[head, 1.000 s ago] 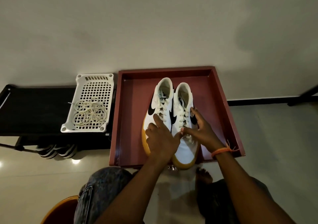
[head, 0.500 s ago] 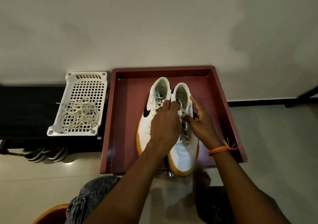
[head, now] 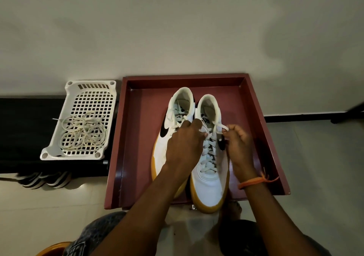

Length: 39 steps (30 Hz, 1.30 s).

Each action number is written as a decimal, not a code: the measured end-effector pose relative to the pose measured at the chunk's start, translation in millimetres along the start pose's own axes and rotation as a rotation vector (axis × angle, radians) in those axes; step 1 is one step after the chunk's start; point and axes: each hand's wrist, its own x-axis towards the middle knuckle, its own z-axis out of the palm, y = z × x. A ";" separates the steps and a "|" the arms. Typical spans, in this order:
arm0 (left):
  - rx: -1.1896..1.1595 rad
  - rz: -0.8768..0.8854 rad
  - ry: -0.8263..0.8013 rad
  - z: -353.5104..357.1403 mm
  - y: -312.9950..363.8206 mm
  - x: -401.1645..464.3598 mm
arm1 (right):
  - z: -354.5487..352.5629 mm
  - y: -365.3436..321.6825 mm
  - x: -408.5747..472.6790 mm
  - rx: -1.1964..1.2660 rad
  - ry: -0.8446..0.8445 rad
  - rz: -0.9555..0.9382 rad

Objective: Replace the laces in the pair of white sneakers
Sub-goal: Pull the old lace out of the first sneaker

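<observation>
Two white sneakers with black swooshes and tan soles stand side by side in a dark red tray, toes toward me. My left hand reaches over the left sneaker and pinches a lace end at the top eyelets of the right sneaker. My right hand pinches the other white lace end at that shoe's upper right. The right shoe's lace is still threaded down its front. A loose bundle of cream laces lies in a white plastic basket to the left.
The basket sits on a black shelf beside the tray; striped shoes show beneath it. A pale wall rises behind. My knees and an orange stool edge are at the bottom, over a glossy tiled floor.
Both hands moved from the middle of the shoes up to the right sneaker's top eyelets. The right hand now pulls a lace end out to the right.
</observation>
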 end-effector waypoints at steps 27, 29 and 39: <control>0.127 -0.220 0.002 -14.9 -24.5 0.8 | -13.2 16.4 16.5 -0.278 -0.071 -0.047; 0.105 -0.221 0.021 -15.8 -28.1 6.1 | -10.7 17.6 14.9 -0.270 -0.098 -0.038; 0.391 -0.152 0.118 -20.3 -47.8 32.5 | -5.3 7.9 13.3 -0.304 -0.228 -0.251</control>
